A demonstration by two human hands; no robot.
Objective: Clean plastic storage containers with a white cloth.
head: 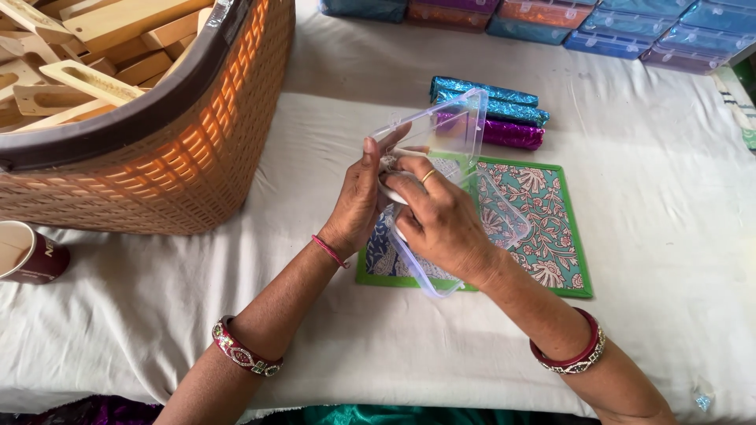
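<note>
Where fingers curl, both hands (402,208) around clear box (457,181).

One clear hinged plastic box (465,181) in both hands, three glittery foil-wrapped rolls (492,114) just beyond the hands, one orange woven plastic basket (181,149) to their left, one maroon paper cup (31,253) far left

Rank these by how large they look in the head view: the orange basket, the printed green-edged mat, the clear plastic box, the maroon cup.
1. Orange basket, though it sits nearer the camera.
2. Printed mat.
3. Clear plastic box, held in both hands.
4. Maroon cup, partly cut off.
</note>
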